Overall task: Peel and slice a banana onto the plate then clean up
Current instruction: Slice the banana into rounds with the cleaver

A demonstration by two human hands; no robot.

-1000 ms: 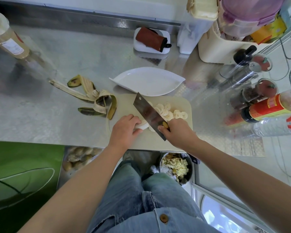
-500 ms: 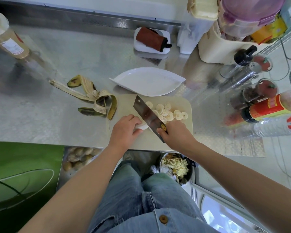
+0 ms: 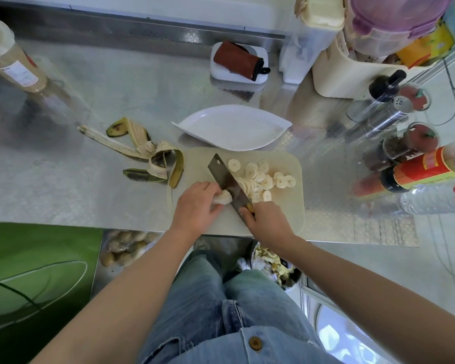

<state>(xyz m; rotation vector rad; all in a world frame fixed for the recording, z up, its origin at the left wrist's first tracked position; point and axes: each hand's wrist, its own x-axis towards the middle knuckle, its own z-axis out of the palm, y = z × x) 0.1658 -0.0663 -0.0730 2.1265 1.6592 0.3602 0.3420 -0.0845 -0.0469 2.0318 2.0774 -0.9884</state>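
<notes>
Presently: pale peeled banana stub (image 3: 223, 198), likely soft, slippery, bruisable; left hand (image 3: 196, 206) pinches its end. Right hand (image 3: 269, 222) clenches steel rectangular cleaver (image 3: 227, 183); beige cutting board (image 3: 286, 203).

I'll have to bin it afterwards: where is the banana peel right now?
In the head view the banana peel lies on the steel counter at the cutting board's left edge, one strip reaching onto it, left of the white plate.
</notes>
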